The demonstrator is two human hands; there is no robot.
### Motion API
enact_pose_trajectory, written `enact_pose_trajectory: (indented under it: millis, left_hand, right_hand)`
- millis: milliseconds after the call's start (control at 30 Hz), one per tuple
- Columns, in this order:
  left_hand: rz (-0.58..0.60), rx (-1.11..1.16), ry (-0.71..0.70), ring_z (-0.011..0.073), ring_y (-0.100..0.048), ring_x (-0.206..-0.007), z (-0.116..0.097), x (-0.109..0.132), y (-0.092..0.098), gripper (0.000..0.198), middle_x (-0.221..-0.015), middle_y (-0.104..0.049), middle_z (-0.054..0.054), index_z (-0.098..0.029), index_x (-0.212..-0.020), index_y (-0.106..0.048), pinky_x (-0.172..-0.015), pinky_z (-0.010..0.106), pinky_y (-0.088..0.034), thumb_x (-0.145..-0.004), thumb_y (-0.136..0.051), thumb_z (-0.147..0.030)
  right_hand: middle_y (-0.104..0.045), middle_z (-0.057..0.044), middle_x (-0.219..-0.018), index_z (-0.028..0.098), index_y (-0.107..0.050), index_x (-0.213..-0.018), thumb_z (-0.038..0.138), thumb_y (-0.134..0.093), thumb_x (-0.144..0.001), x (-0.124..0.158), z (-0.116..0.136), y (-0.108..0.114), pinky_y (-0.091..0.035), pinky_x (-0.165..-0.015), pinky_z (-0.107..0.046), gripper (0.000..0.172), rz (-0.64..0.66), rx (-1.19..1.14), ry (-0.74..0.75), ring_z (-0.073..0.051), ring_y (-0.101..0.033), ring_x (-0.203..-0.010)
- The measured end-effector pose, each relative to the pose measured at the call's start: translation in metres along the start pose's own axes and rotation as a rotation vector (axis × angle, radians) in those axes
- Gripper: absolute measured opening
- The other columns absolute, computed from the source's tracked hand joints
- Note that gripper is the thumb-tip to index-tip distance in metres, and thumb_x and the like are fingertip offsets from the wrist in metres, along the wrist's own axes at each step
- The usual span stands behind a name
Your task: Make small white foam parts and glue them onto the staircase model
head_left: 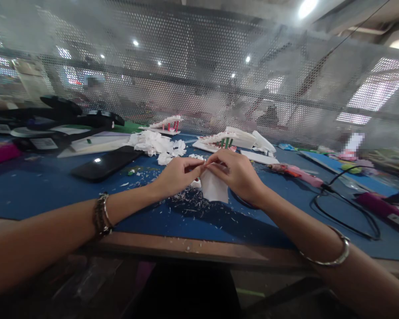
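Note:
Over the front middle of the blue table, my left hand [176,177] and my right hand [236,173] meet at their fingertips. A small white piece of paper or tissue [215,189] hangs below my right fingers, its top corner between the pinched fingertips. My left thumb and forefinger are closed at that same corner; whatever else they grip is too small to make out. White shavings [196,201] lie scattered beneath both hands. Just beyond is a white piece with green posts [226,141], partly behind my right hand.
Crumpled white paper [151,142] and a black phone [106,163] lie to the left. A pink glue gun [297,173] with a black cable [349,228] and a purple power strip [384,210] are on the right. A perforated metal screen [199,66] stands behind the table.

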State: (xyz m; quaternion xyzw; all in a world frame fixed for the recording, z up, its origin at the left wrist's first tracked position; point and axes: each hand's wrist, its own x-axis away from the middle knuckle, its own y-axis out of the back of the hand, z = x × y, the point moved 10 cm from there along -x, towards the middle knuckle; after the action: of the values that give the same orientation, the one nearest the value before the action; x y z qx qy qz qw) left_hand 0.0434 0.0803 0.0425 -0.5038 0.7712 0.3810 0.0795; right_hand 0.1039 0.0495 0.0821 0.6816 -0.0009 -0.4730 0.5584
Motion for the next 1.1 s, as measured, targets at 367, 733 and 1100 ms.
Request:
enact_pose_trajectory:
  millis: [367, 733, 1100]
  left_hand:
    - [-0.071, -0.115, -0.091, 0.0128, -0.056, -0.072, -0.014, 0.001, 0.006, 0.019, -0.082, -0.064, 0.006, -0.015, -0.086, -0.064, -0.059, 0.02, -0.045, -0.077, -0.048, -0.022]
    - [-0.08, -0.156, -0.144, 0.0136, -0.056, -0.075, -0.016, 0.0, 0.009, 0.025, -0.092, -0.064, 0.008, -0.014, -0.09, -0.063, -0.061, 0.022, -0.043, -0.081, -0.042, -0.022]
    - [-0.074, 0.007, -0.109, 0.0118, -0.053, -0.066, -0.012, -0.003, 0.018, 0.016, -0.073, -0.063, 0.003, -0.017, -0.074, -0.066, -0.058, 0.021, -0.042, -0.073, -0.054, -0.028]
  right_hand:
    - [-0.06, -0.001, -0.068, 0.017, -0.056, -0.071, 0.023, -0.053, -0.076, 0.003, -0.009, 0.008, -0.038, -0.057, -0.023, 0.009, -0.074, -0.079, -0.139, -0.011, -0.052, -0.064]
    - [-0.062, -0.001, -0.07, 0.017, -0.059, -0.072, 0.023, -0.055, -0.074, 0.005, -0.02, 0.008, -0.041, -0.058, -0.023, 0.008, -0.119, -0.301, -0.256, -0.01, -0.054, -0.067]
    - [-0.054, 0.002, -0.063, 0.015, -0.054, -0.066, 0.024, -0.057, -0.071, 0.003, -0.03, -0.001, -0.037, -0.052, -0.021, 0.011, -0.027, -0.615, -0.313, -0.006, -0.047, -0.057]
